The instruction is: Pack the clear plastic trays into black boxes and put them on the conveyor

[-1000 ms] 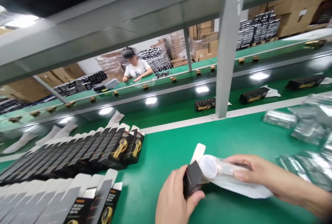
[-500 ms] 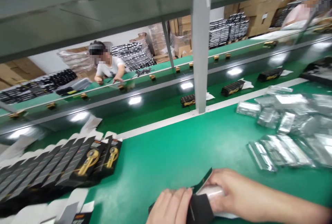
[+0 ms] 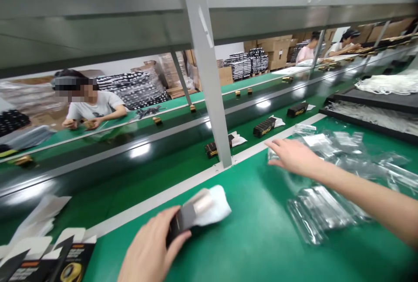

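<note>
My left hand [image 3: 153, 245] grips a small black carton [image 3: 183, 223] above the green table, thumb on the near side. A white paper sheet [image 3: 214, 208] and a pale item stick out of the carton's open end. Farther right, my right hand [image 3: 294, 158] is stretched over the left edge of a pile of clear plastic packs [image 3: 351, 156]. Its thumb and fingers are apart around one clear plastic pack [image 3: 272, 156]; whether they press on it is unclear. A row of clear packs [image 3: 321, 212] lies below my right forearm.
Black printed cartons [image 3: 73, 260] stand at lower left. Beyond a white rail, cartons with paper [image 3: 264, 127] lie on the green belt. A grey post [image 3: 209, 77] rises ahead under a shelf. Black trays [image 3: 375, 119] sit at right. Across the line, a person [image 3: 98, 103] handles small parts.
My hands have separated. My left hand keeps the carton, now with paper sticking out; my right hand has left it and reached out to the clear packs. The view has turned right.
</note>
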A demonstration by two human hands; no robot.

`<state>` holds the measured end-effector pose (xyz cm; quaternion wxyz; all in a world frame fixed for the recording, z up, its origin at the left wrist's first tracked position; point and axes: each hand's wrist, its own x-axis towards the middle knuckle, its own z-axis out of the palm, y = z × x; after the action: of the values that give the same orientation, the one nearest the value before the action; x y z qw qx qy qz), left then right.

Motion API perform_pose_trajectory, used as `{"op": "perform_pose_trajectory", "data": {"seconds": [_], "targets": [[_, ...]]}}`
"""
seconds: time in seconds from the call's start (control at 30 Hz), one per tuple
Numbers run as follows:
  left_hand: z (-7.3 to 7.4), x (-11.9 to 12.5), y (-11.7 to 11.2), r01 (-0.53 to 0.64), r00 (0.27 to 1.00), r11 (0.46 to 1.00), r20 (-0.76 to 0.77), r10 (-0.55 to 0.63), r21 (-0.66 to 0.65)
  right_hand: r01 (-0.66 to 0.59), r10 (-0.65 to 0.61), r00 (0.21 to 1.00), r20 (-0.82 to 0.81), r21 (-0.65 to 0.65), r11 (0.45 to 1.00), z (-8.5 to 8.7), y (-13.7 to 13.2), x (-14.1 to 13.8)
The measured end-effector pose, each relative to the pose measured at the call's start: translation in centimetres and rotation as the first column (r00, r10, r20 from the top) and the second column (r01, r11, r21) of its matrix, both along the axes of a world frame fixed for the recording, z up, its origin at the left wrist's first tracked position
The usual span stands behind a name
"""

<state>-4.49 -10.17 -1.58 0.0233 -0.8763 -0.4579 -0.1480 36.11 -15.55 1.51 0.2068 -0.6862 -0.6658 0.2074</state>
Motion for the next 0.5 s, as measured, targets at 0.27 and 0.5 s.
{"op": "perform_pose_trajectory", "data": {"seconds": [0.27,0.5], "targets": [[1.2,1.3,16.0,-0.214,0.972,0.976,-0.109,0.209,-0.041,-0.06,0.063,0.997,0.051,-0.063,0.996,-2.7,3.1,1.1],[-0.6,2.7,20.8,-0.221,0.963,0.973,-0.171,0.207,-0.068,-0.313,0.26,0.935,-0.24,-0.213,0.926,-2.8,2.5,-5.7]]}}
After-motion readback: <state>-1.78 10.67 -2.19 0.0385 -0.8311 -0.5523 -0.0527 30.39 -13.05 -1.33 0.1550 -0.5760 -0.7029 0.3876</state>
